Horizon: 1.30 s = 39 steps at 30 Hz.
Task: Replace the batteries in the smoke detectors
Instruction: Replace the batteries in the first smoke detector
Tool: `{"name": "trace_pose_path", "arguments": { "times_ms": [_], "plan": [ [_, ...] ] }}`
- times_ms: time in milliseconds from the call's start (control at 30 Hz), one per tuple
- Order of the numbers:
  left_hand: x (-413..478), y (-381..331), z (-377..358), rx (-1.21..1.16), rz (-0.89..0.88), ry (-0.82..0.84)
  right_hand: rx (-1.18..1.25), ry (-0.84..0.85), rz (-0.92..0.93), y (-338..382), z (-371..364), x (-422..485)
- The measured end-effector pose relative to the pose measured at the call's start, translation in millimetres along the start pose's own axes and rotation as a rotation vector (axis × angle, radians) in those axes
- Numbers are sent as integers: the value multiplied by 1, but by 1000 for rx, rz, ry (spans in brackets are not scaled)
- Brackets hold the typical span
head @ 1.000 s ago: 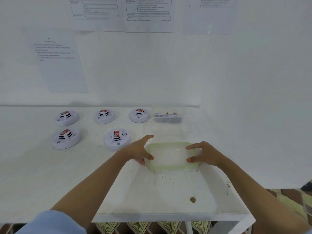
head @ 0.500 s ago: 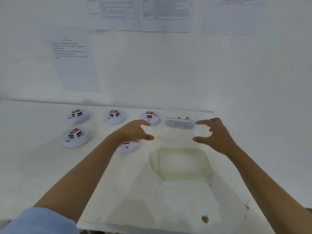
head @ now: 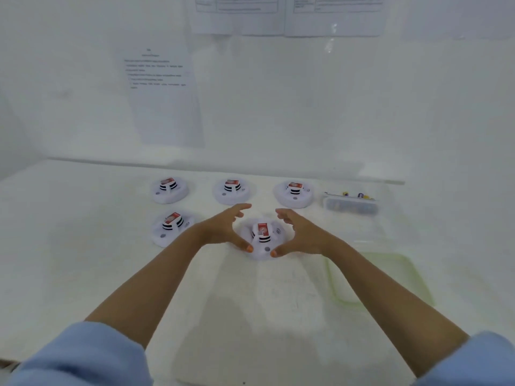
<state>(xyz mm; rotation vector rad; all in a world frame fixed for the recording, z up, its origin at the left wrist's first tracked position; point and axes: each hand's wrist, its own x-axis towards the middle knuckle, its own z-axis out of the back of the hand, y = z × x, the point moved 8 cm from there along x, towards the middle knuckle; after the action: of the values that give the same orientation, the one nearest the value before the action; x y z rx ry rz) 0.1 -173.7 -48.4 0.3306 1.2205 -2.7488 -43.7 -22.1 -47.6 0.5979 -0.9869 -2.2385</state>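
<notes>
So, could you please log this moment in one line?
left hand: beside front smoke detector | right hand: opposite side | grip: not yet closed

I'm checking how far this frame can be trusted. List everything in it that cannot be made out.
Head view:
The wall sheets: print too small and blurred; the upper ones are cut by the top edge.
The clear battery box: contents blurred, count unreadable.
The near smoke detector: its flanks are covered by the left hand and right hand; whether they grip it is unclear.
</notes>
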Motion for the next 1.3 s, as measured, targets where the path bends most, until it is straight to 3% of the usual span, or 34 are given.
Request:
{"name": "trace_pose_path", "arguments": {
  "times_ms": [200,700,1033,1133,1200,1300],
  "plan": [
    [7,1,-16,55,-69,104,-95,35,-83,-4,-20,12],
    [6,-9,-19,76,-189,51,-110,-127,-51,0,-15,10],
    [18,-95,1,-110,-390,11,303,-302,175,42,69,-26],
    [23,-123,-4,-288,-455,44,622,-313,234,44,101,-44],
    [29,-136,-13,-470,-472,58,827,-343,210,29,119,-54],
    [43,-151,-32,-678,-491,56,853,-276,42,-3,125,-62]
  ]
}}
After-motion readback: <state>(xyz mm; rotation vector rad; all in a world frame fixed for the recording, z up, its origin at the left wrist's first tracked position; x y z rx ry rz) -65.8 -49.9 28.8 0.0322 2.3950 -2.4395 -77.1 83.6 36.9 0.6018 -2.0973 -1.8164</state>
